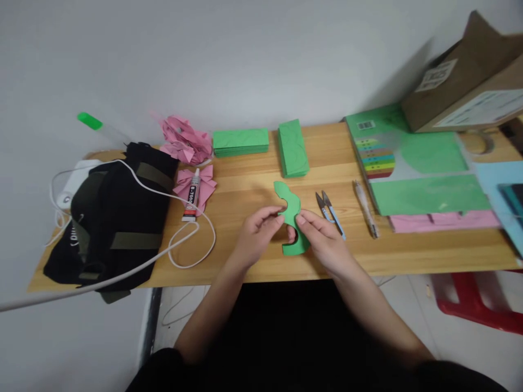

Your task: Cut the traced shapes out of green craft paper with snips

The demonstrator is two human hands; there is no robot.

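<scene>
Between my hands, above the front of the wooden table, is a wavy, S-shaped green paper cutout (292, 206). My left hand (258, 234) pinches its left edge near the middle. On the opposite edge, my right hand (322, 237) grips it between thumb and fingers. Just right of the cutout lie small thread snips (329, 212) with blue handles, blades pointing away from me. A pen (365, 209) rests farther right. Behind the cutout are two stacks of green paper strips, one lying crosswise (241, 141) and one set lengthwise (293, 148).
On the left are a black bag (118, 218), a white cable (139, 267), a glue tube (191, 196) and folded pink paper (186, 140). A green paper pack (433, 193), pink sheets (445, 221) and a cardboard box (469, 81) occupy the right. A red stool (469, 302) stands below.
</scene>
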